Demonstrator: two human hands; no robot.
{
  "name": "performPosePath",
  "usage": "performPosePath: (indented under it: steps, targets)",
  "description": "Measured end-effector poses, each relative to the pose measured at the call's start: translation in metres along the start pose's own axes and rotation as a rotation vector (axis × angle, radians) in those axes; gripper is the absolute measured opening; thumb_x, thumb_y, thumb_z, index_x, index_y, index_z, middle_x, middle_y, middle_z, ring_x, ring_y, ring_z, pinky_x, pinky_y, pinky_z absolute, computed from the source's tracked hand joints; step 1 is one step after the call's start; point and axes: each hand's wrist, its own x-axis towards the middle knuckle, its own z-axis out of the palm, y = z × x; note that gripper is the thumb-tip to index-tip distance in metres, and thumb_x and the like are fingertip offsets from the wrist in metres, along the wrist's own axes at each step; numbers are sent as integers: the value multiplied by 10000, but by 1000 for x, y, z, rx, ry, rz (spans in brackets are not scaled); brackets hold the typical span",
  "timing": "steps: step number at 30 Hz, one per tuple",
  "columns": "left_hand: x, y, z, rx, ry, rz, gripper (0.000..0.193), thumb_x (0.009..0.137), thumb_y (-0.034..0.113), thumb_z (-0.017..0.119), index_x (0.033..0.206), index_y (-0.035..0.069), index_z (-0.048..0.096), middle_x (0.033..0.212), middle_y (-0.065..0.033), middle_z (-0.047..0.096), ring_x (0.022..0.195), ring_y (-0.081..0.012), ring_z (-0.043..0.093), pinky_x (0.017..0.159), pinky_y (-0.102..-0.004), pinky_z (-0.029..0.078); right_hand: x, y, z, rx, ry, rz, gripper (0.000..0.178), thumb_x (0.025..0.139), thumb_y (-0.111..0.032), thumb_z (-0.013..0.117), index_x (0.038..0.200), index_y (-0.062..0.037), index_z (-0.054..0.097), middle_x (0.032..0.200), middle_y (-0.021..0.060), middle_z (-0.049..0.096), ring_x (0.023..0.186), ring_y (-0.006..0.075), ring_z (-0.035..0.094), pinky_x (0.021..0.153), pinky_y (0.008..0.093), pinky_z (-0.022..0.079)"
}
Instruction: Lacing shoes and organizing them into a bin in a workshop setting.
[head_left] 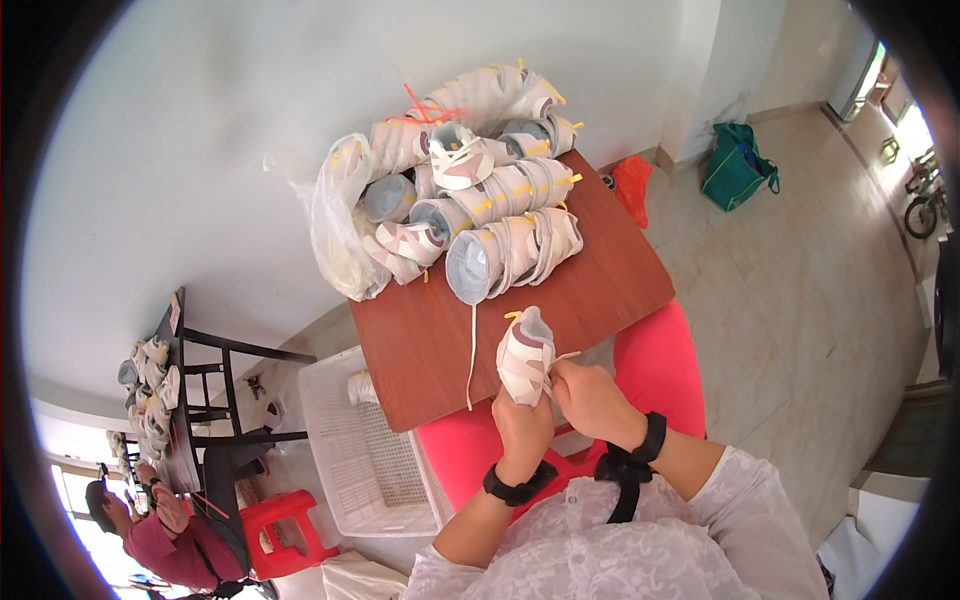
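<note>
A pale pink and white shoe upper (522, 365) with a yellow tab is held upright over the near edge of the brown table. My left hand (524, 428) is closed round its lower end. At its right side my right hand (592, 398) has its fingers pinched together on the shoe's light lace (566, 355). Nested rows of similar shoe uppers (515, 250) lie just beyond, and a loose white lace (473, 355) hangs from the nearest row across the table (610, 285).
A clear plastic bag (338, 225) sits at the pile's left. A white crate (375, 500) stands on the floor to the left, near a red stool (285, 535) and a seated person (175, 540). A green bag (738, 170) and a red bag (632, 188) are at the right.
</note>
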Motion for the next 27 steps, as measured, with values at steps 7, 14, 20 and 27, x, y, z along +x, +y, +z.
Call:
performPosePath:
  steps: [7,14,20,27]
  targets:
    - [5,3,-19,-123,-74,-234,191,811,8,614,993,-42,645,814,-106,688,725,-150,657,594,-298,496,-9,-2,-16,130,-158,-42,143,899,-139,496,882,-1,527,664,207,592,603,404,586,548,503,451]
    - [-4,4,-5,29,16,-108,202,805,34,652,991,-46,637,833,-137,699,810,-179,676,685,-323,514,-29,-14,-22,-195,-98,-11,160,894,-163,511,862,-10,480,593,199,574,555,412,578,525,506,453]
    - [13,13,-41,-274,-328,-201,226,844,21,638,1068,-5,646,934,-45,686,843,-90,615,731,-261,505,-26,-13,-54,4,110,-252,82,864,-75,550,920,-18,532,834,172,572,721,346,589,590,459,457]
    - [12,34,-53,-481,-444,-203,394,776,65,759,1138,15,612,1044,-38,671,930,-100,608,798,-275,508,8,-30,-89,-29,21,-576,152,796,-106,660,934,-82,600,948,84,584,681,295,593,570,353,481]
